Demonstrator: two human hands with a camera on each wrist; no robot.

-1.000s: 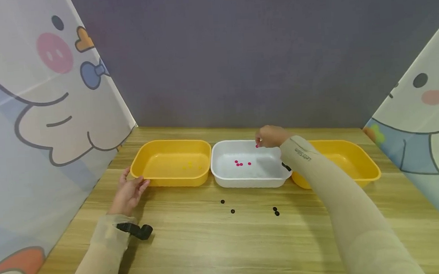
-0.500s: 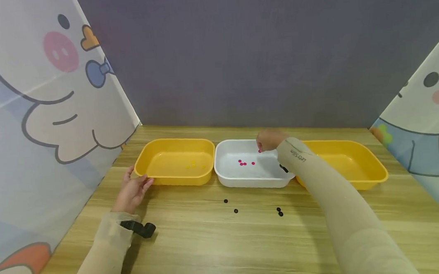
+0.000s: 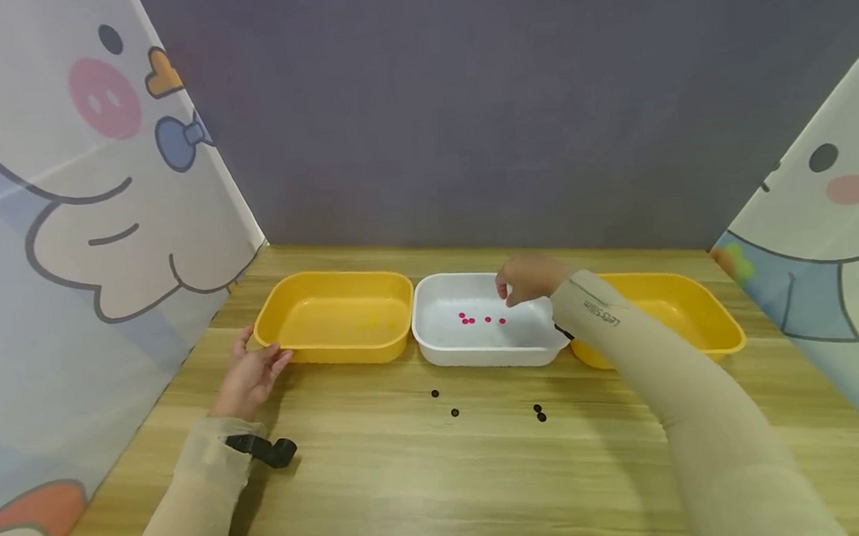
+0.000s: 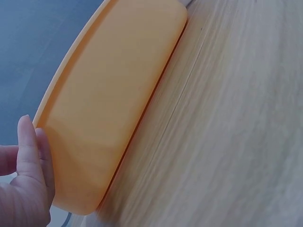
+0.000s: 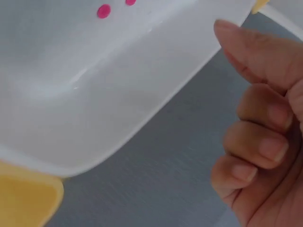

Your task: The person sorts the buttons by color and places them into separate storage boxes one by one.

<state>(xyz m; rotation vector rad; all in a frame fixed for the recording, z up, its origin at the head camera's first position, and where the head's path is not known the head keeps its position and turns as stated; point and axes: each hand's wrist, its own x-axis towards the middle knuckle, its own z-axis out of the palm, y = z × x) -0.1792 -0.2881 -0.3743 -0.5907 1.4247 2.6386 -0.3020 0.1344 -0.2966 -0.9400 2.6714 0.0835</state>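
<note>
At the front left corner of the left yellow tray (image 3: pixel 346 354), my left hand (image 3: pixel 249 380) grips the rim; its fingers (image 4: pixel 27 149) lie against the tray's outer wall in the left wrist view. Several small yellow pieces lie inside that tray. Over the right part of the white tray (image 3: pixel 488 355) hangs my right hand (image 3: pixel 532 279), with nothing visible at its fingertips. In the right wrist view its thumb (image 5: pixel 255 52) is extended while the other visible fingers curl in loosely. Several small pink discs (image 3: pixel 487 319) lie on the white tray's floor, the rightmost disc (image 3: pixel 502 321) just below the hand.
A second yellow tray (image 3: pixel 687 319) stands to the right of the white one, partly covered by my right sleeve. On the wooden table in front lie several black button-like discs (image 3: pixel 455 412). A grey panel rises behind, with cartoon-printed sheets at both sides.
My right hand has lowered slightly and let go of the pink disc, which now lies in the white tray beside the others. My left hand stays at the yellow tray's corner.
</note>
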